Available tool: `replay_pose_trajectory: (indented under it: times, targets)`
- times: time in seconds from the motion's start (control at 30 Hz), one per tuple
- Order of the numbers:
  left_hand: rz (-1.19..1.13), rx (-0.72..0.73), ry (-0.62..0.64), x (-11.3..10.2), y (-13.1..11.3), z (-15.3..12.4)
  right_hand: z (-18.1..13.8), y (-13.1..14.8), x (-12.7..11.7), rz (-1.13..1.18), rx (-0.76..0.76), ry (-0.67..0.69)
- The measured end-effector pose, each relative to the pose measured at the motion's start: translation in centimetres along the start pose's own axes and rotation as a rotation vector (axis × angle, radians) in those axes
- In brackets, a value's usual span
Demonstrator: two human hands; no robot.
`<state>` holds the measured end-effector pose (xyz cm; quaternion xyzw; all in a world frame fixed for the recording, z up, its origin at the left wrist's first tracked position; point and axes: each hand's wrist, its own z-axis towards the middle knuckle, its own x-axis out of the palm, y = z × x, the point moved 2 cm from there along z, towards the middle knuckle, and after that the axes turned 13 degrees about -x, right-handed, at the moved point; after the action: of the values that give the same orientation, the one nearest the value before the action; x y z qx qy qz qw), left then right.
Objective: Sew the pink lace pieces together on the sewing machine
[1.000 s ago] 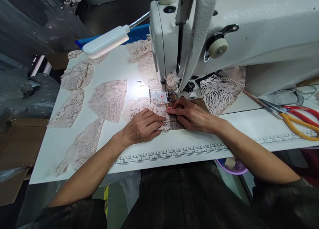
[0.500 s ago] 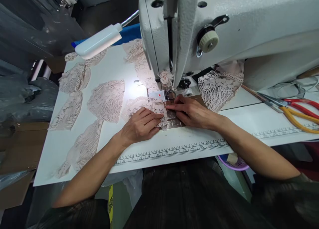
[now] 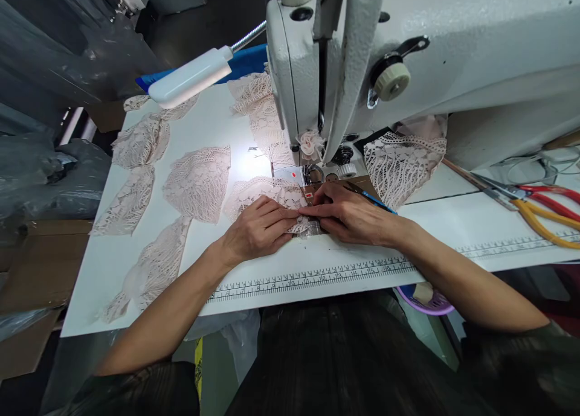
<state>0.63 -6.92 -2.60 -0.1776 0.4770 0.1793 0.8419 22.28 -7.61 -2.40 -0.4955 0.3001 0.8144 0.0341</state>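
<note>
Left hand (image 3: 260,227) flat on lace piece (image 3: 267,194), right hand (image 3: 348,214) pinching its edge, sewing machine (image 3: 408,54) close behind, scissors (image 3: 534,208) aside

Lace pieces (image 3: 197,182) left of sewing machine (image 3: 408,60), scissors (image 3: 534,208) right.

The sewing machine (image 3: 453,48) is cut off at top and right; its head hides the needle.

Left hand (image 3: 260,229) flat, right hand (image 3: 351,214) alongside — fingertips meeting
</note>
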Motion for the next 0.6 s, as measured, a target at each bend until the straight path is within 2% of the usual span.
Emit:
replay_pose_trajectory:
  times: [0.17, 0.37, 0.6]
  targets:
    - [-0.037, 0.026, 0.032, -0.12, 0.0, -0.02, -0.07, 0.02, 0.1, -0.009, -0.016, -0.007]
    - [-0.054, 0.072, 0.014, -0.25, 0.01, 0.13, -0.02, 0.06, -0.07, -0.023, -0.027, 0.015]
    - [-0.13, 0.034, 0.01, -0.61, -0.4, 0.33, -0.01, 0.0, 0.14, -0.055, -0.053, 0.011]
